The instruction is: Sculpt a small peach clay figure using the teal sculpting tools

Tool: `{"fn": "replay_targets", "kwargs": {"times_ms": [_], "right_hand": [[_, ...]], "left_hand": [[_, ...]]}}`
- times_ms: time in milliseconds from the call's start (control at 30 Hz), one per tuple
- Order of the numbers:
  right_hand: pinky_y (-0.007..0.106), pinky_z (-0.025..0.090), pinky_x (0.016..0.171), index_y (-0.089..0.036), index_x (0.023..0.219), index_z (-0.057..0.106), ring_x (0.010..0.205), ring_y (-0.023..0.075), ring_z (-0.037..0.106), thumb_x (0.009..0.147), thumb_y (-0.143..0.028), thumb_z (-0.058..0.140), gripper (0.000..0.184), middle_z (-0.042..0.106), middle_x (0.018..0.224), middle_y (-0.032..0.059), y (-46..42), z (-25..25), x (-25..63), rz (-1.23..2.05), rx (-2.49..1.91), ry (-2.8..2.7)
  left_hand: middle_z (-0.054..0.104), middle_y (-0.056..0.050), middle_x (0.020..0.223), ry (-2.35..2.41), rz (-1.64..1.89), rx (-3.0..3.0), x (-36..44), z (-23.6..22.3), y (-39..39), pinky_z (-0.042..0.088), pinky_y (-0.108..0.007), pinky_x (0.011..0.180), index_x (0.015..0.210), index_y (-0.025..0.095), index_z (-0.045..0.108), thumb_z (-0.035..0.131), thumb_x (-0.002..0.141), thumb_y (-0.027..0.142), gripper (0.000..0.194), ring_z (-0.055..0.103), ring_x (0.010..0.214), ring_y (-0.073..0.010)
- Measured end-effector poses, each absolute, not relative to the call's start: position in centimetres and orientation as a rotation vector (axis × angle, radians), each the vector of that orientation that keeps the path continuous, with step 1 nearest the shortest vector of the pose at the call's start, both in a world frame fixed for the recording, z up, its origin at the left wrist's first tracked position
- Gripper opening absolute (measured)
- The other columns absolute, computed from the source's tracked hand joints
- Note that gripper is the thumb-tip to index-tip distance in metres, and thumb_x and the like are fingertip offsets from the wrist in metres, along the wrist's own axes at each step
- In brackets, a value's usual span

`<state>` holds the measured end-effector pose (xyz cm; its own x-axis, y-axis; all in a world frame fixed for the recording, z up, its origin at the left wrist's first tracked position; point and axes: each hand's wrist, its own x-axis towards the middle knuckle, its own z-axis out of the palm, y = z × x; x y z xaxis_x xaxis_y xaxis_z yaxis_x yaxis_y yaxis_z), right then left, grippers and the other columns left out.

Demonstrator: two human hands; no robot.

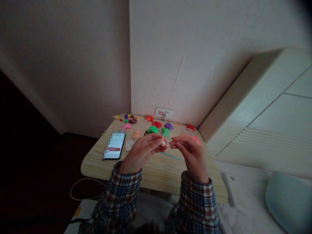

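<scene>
Over the wooden table (156, 174), my left hand (143, 149) pinches a small peach-and-white piece of modelling clay (163, 142) between thumb and fingers. My right hand (192, 154) is just to its right, fingertips closed on a thin pale strand (172, 143) that points toward the clay piece. Whether the strand touches the clay I cannot tell. A thin blue stick (171, 156) lies below the hands. Behind them are a green lump (153, 129) on something black, a lighter green packet (165, 131) and a peach lump (136, 134).
A phone (115, 145) with a lit screen lies at the left. Red (156, 124), purple (168, 125) and pink (127, 126) clay pieces are spread toward the back. A wall socket (164, 112) sits behind the table; a white cable (71, 191) loops at lower left.
</scene>
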<state>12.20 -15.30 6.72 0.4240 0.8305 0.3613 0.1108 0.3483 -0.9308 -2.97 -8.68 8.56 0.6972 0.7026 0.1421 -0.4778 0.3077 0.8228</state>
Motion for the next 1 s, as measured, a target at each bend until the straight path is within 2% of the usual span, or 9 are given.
{"fn": "replay_targets", "kwargs": {"times_ms": [67,167,267,333,433,500,633,800,1000], "right_hand": [[0.025,0.050,0.061,-0.020,0.080,0.068,0.059,0.0102,0.060,0.081,-0.029,0.062,0.011,0.066,0.064,-0.0018,-15.4,6.7,12.4,0.539,-1.157,-1.046],[0.022,0.045,0.053,-0.019,0.068,0.064,0.052,0.0083,0.053,0.078,-0.029,0.066,0.014,0.058,0.055,-0.0048,-15.5,6.9,12.5,0.461,-1.154,-1.035],[0.025,0.049,0.062,-0.020,0.075,0.065,0.063,0.0104,0.060,0.074,-0.024,0.071,0.008,0.067,0.069,-0.0019,-15.8,7.2,12.4,0.486,-1.106,-0.991],[0.028,0.051,0.067,-0.021,0.086,0.066,0.069,0.0121,0.063,0.077,-0.026,0.068,0.010,0.070,0.077,0.0007,-16.2,7.5,12.4,0.516,-1.067,-0.976],[0.023,0.046,0.057,-0.020,0.080,0.065,0.056,0.0086,0.055,0.084,-0.032,0.061,0.014,0.064,0.062,-0.0027,-16.8,7.9,12.4,0.498,-1.023,-0.967],[0.018,0.041,0.053,-0.020,0.072,0.063,0.054,0.0062,0.050,0.081,-0.030,0.066,0.014,0.057,0.059,-0.0054,-17.2,8.2,12.3,0.444,-1.021,-0.945],[0.020,0.047,0.066,-0.021,0.078,0.066,0.073,0.0085,0.059,0.074,-0.021,0.073,0.008,0.064,0.077,-0.0028,-18.1,9.4,11.8,0.388,-1.003,-0.962],[0.020,0.045,0.056,-0.023,0.080,0.068,0.061,0.0081,0.056,0.082,-0.024,0.065,0.004,0.062,0.066,-0.0031,-19.3,10.7,10.5,0.294,-1.025,-0.970],[0.024,0.051,0.069,-0.027,0.087,0.068,0.078,0.0123,0.063,0.081,-0.016,0.066,0.012,0.068,0.082,-0.0014,-19.4,11.3,8.9,0.333,-1.024,-1.093]], "left_hand": [[0.062,0.000,0.075,0.268,0.789,0.984,-2.9,8.6,-8.7,0.049,-0.022,0.073,0.074,0.013,0.067,0.076,0.071,0.030,0.020,0.060,0.075,-0.0099],[0.063,-0.001,0.076,0.273,0.784,0.999,-3.0,8.8,-8.9,0.048,-0.023,0.074,0.074,0.013,0.067,0.075,0.072,0.029,0.019,0.059,0.076,-0.0105],[0.062,0.000,0.075,0.257,0.780,1.013,-3.1,9.0,-9.1,0.048,-0.024,0.075,0.074,0.013,0.066,0.075,0.072,0.029,0.019,0.058,0.075,-0.0105],[0.061,0.000,0.075,0.261,0.773,1.026,-3.3,9.2,-9.3,0.047,-0.025,0.075,0.074,0.013,0.066,0.075,0.072,0.030,0.019,0.057,0.075,-0.0105],[0.061,0.000,0.075,0.265,0.770,1.047,-3.4,9.5,-9.6,0.047,-0.026,0.075,0.074,0.013,0.065,0.074,0.073,0.030,0.019,0.056,0.074,-0.0110],[0.060,0.000,0.074,0.243,0.773,1.056,-3.4,9.7,-9.8,0.047,-0.026,0.074,0.075,0.014,0.064,0.073,0.073,0.032,0.020,0.056,0.074,-0.0114],[0.059,0.000,0.074,0.212,0.769,1.076,-3.5,10.1,-10.2,0.046,-0.026,0.072,0.075,0.014,0.064,0.072,0.074,0.032,0.020,0.055,0.073,-0.0112],[0.059,0.000,0.074,0.204,0.760,1.154,-3.7,10.7,-10.9,0.045,-0.026,0.071,0.074,0.014,0.064,0.068,0.078,0.032,0.019,0.054,0.071,-0.0115],[0.060,0.000,0.070,0.186,0.712,1.181,-3.6,10.9,-11.6,0.046,-0.025,0.067,0.074,0.015,0.065,0.067,0.079,0.032,0.018,0.055,0.066,-0.0105]]}}
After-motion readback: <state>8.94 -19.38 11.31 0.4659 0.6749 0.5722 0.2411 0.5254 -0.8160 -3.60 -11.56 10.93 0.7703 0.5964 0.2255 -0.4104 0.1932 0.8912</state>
